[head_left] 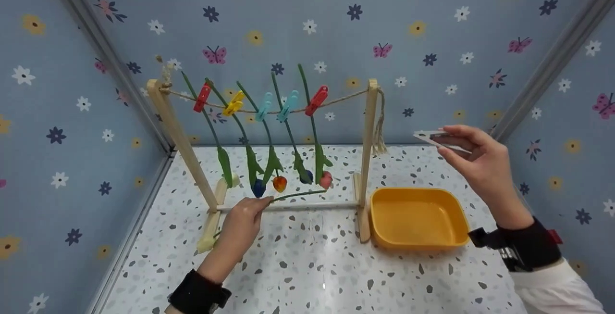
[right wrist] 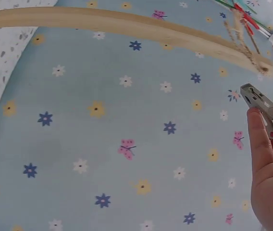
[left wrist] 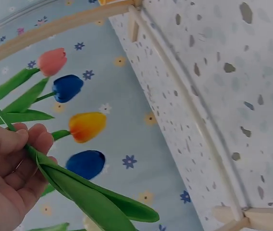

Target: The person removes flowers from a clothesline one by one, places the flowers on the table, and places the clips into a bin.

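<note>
Green stem (head_left: 301,194) pinched in the left hand (head_left: 242,220), low before the wooden rack (head_left: 369,141); right of the rack, the right hand (head_left: 480,162) pinches a pale clothespin (right wrist: 257,99). Hanging seems underway: next calls for lifting stem to the rack's rope (head_left: 347,97).

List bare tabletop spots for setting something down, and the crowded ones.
Bare: the speckled tabletop before the white bar, between left forearm and yellow tray; the strip between tray and back wall; the tray's inside. Crowded: under the rope, where five flowers hang near the left hand's green stem, and the rack's left foot, partly hidden by a pale bloom.
</note>
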`<state>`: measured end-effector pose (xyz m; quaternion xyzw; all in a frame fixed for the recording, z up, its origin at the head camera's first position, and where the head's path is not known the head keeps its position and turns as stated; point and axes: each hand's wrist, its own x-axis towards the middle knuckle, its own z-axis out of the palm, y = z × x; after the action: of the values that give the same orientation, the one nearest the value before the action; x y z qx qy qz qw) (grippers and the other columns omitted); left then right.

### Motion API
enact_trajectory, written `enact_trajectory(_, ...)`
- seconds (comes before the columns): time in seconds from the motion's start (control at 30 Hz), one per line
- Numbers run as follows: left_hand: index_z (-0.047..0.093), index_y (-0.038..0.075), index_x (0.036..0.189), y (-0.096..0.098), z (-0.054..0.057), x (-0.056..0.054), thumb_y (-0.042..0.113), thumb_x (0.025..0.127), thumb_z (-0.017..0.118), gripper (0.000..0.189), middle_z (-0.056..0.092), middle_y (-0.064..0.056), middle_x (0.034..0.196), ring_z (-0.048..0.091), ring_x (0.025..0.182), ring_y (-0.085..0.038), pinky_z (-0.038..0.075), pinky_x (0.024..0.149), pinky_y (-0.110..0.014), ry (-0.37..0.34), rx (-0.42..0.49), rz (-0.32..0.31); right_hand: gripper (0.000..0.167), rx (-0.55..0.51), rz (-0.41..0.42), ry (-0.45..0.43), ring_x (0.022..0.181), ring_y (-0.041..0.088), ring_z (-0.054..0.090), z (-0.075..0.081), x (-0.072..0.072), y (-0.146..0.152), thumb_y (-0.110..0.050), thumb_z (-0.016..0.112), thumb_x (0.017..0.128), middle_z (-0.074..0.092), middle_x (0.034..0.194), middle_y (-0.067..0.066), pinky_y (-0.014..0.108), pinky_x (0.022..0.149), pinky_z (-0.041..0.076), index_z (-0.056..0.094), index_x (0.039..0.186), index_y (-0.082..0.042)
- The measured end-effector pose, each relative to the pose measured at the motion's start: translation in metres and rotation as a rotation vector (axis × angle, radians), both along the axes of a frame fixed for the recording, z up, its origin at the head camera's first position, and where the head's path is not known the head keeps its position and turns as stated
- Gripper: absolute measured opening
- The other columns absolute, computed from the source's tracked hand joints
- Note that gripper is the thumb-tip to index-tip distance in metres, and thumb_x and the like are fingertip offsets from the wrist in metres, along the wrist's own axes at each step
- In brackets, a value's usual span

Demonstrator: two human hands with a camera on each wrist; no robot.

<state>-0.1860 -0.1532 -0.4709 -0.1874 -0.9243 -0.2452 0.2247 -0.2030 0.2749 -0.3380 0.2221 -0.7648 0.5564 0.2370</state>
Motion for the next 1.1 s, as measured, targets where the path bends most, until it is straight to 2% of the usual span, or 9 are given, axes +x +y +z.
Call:
enact_trajectory(0.13,0.071,0.005,0.106,-0.013,-0.019,-0.002,-0.011,0.08,0.064,0.032,0.071,-0.009,0.092,0.066,0.085,-0.025,0.055,0.071,-0.035,-0.065,-0.079,0.027,0.038,0.058,-0.08,-0.097,0.099,0.005,0.065,-0.034,-0.004,0.014,0.004,0.065,0.084,0.064,0.116,0.005,0.016,0.081,0.05,0.057,0.121,0.006)
enact_trajectory(0.33,0.072,0.006,0.104,-0.03,-0.051,-0.005,-0.013,0.078,0.063,0.033,0.07,-0.011,0.091,0.065,0.084,-0.026,0.055,0.071,-0.037,-0.152,-0.238,0.063,0.039,0.096,-0.164,-0.274,0.093,-0.002,0.065,-0.088,-0.011,0.032,-0.011,0.069,0.086,0.063,0.117,0.017,0.015,0.078,0.051,0.059,0.12,0.002)
enact_trajectory(0.5,0.072,0.007,0.103,-0.043,-0.078,-0.009,-0.015,0.077,0.062,0.035,0.069,-0.01,0.087,0.064,0.08,-0.025,0.054,0.071,-0.038,-0.206,-0.305,0.088,0.045,0.097,-0.135,-0.449,0.091,-0.002,0.065,-0.133,-0.016,0.04,-0.021,0.069,0.087,0.062,0.117,0.022,0.016,0.078,0.052,0.057,0.123,0.003)
enact_trajectory(0.63,0.072,0.006,0.1,-0.05,-0.095,-0.011,-0.016,0.076,0.062,0.033,0.069,-0.01,0.084,0.064,0.078,-0.027,0.053,0.074,-0.042,-0.207,-0.335,0.086,0.045,0.091,-0.112,-0.548,0.089,0.0,0.066,-0.165,-0.019,0.041,-0.019,0.068,0.087,0.063,0.115,0.024,0.022,0.078,0.054,0.056,0.123,0.004)
enact_trajectory(0.77,0.072,0.005,0.098,-0.055,-0.105,-0.012,-0.016,0.074,0.063,0.033,0.069,-0.012,0.084,0.065,0.081,-0.031,0.053,0.077,-0.046,-0.234,-0.381,0.086,0.041,0.132,-0.116,-0.602,0.089,0.006,0.067,-0.189,-0.022,0.04,-0.012,0.067,0.087,0.063,0.113,0.025,0.024,0.078,0.055,0.057,0.122,0.006)
enact_trajectory(0.83,0.072,0.006,0.097,-0.057,-0.108,-0.011,-0.017,0.073,0.064,0.034,0.068,-0.013,0.083,0.064,0.081,-0.033,0.053,0.075,-0.046,-0.238,-0.407,0.082,0.038,0.166,-0.109,-0.627,0.089,0.013,0.068,-0.2,-0.023,0.039,-0.007,0.067,0.087,0.064,0.112,0.024,0.025,0.077,0.055,0.057,0.121,0.007)
enact_trajectory(0.97,0.073,0.006,0.091,-0.06,-0.116,-0.011,-0.015,0.071,0.067,0.03,0.065,-0.011,0.075,0.063,0.073,-0.03,0.053,0.065,-0.042,-0.189,-0.435,0.061,0.039,0.233,-0.071,-0.681,0.093,0.025,0.067,-0.215,-0.025,0.038,-0.001,0.067,0.085,0.064,0.11,0.024,0.025,0.077,0.055,0.056,0.121,0.009)
enact_trajectory(1.1,0.072,0.006,0.083,-0.061,-0.124,-0.011,-0.015,0.07,0.067,0.025,0.062,-0.01,0.069,0.059,0.065,-0.026,0.052,0.059,-0.038,-0.166,-0.463,0.049,0.038,0.279,-0.062,-0.761,0.094,0.026,0.066,-0.225,-0.028,0.037,-0.002,0.068,0.084,0.065,0.11,0.021,0.024,0.077,0.055,0.058,0.12,0.007)
